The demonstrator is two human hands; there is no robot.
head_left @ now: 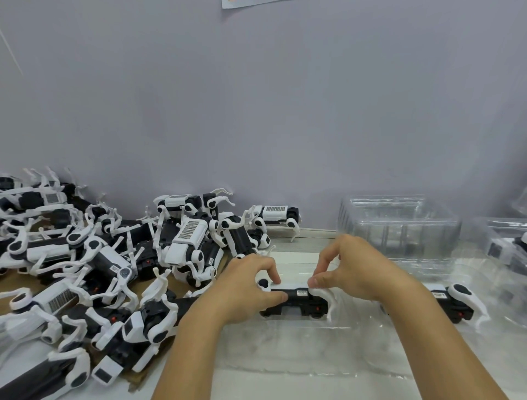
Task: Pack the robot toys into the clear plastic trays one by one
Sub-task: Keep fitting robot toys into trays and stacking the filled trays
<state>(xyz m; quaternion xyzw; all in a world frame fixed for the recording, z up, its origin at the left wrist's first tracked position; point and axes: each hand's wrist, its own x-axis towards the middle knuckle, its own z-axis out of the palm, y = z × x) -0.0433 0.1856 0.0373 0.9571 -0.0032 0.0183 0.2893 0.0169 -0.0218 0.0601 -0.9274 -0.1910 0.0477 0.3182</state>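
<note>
Here a pale worktable (302,244) runs up against a plain grey-lilac wall (256,100), with the corner of a paper sheet (242,2) cut off at the top edge. A clear plastic tray (313,351) lies flat on the table in front of the person, and it serves as the landmark. Left of the tray a large pile of robot toys (94,271), white and black four-legged dogs, sprawls over what looks like brown cardboard (137,382). Behind the tray to the right stands a stack of clear plastic trays (399,228); further right more clear packaging is cut off by the frame, its contents hard to make out.

A robot toy (296,299) lies on its side at the far edge of the tray, its ends hidden under both hands. A second robot toy (456,302) lies to the right, partly covered by the right forearm; whether it sits in the same tray cannot be told.

The left hand (248,288) grips the toy's left end, fingers curled over the top and thumb on its side. The right hand (348,268) pinches the toy's right end between bent fingers and thumb, with the wrist raised.
</note>
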